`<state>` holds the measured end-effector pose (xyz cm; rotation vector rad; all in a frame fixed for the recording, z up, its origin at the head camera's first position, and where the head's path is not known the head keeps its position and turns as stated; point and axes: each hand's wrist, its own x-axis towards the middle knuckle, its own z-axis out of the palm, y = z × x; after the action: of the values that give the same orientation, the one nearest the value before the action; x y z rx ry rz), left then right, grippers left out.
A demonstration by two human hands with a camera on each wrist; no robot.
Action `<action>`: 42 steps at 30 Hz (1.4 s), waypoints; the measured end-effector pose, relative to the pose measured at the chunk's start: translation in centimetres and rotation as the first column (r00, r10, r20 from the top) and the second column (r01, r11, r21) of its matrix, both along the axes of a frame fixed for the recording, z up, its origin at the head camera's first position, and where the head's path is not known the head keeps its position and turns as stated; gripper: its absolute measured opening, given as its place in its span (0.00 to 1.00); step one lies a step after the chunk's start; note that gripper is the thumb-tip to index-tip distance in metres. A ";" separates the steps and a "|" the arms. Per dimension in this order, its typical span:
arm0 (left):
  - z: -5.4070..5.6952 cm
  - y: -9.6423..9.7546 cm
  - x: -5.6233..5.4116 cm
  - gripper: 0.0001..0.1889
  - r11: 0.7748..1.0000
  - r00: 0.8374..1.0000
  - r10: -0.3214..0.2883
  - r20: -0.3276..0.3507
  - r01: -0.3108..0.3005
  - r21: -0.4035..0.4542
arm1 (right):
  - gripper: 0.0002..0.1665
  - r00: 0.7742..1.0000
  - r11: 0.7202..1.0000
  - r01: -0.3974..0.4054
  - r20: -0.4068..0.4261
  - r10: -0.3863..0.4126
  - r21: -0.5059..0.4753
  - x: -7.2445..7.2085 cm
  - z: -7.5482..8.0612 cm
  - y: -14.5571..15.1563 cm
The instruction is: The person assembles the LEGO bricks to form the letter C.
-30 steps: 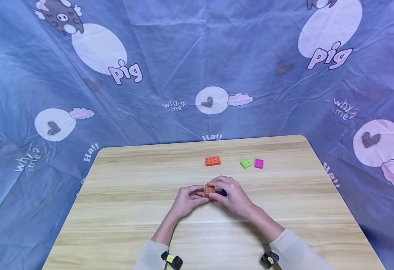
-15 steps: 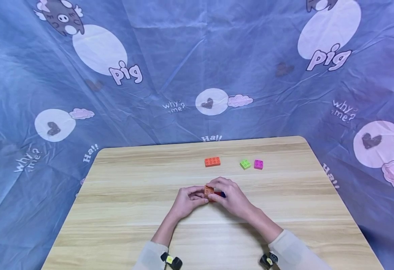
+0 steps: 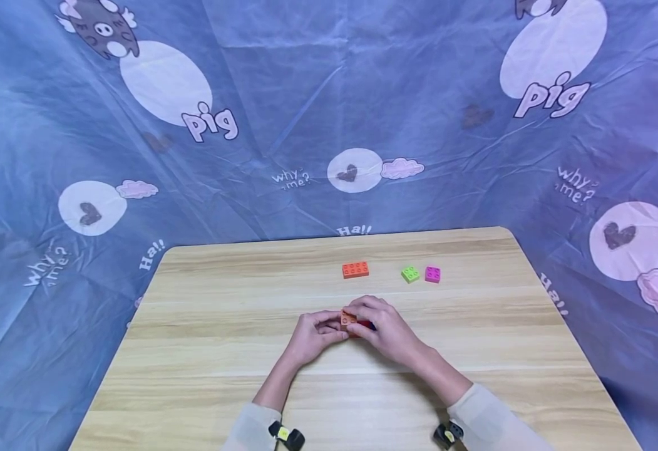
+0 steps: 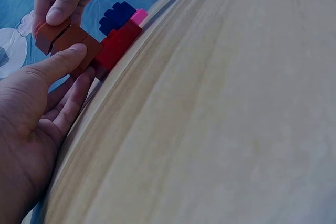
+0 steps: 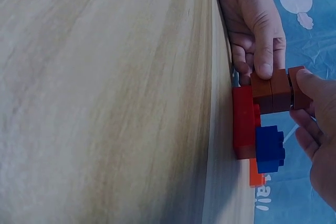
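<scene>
A long red toy building brick (image 5: 243, 124) lies on the table, with a blue brick (image 5: 268, 150) on one end. On its other end stand two stacked orange-brown bricks (image 5: 272, 92). My left hand (image 3: 310, 338) grips this stack low down, its thumb against the side. Above it, my right hand (image 3: 387, 329) pinches a third orange-brown brick (image 4: 51, 35) between thumb and fingers. That top brick sits slightly tilted over the stack, and a thin dark gap shows between them. From the head view, the right hand hides most of the red and blue bricks.
Farther back on the wooden table (image 3: 221, 288) lie a long orange-red brick (image 3: 355, 270), a lime green brick (image 3: 410, 274) and a magenta brick (image 3: 432, 274). Blue printed cloth (image 3: 283, 207) hangs behind the table and along its sides.
My right hand has shifted very slightly left with the top orange-brown brick, covering more of the blue brick in the head view. The left hand keeps its place.
</scene>
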<state>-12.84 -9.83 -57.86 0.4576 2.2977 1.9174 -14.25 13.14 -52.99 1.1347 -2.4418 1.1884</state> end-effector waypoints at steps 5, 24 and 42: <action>0.1 0.2 0.0 0.23 1.000 1.000 0.001 -0.013 -0.001 0.001 | 0.18 1.000 1.000 -0.015 -0.010 0.015 -0.007 -0.1 0.1 0.1; 0.0 0.2 -0.1 0.23 1.000 1.000 0.007 -0.020 -0.007 0.001 | 0.17 0.992 0.999 -0.019 -0.120 0.023 0.033 -0.3 -0.9 0.0; -0.4 0.2 0.0 0.23 1.000 1.000 0.013 -0.021 -0.013 0.012 | 0.15 0.996 0.997 -0.051 -0.075 0.047 -0.056 -0.3 -1.7 -0.3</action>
<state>-12.80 -9.67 -58.28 0.4674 2.3099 1.9421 -14.50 12.79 -54.66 1.2062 -2.3233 1.2003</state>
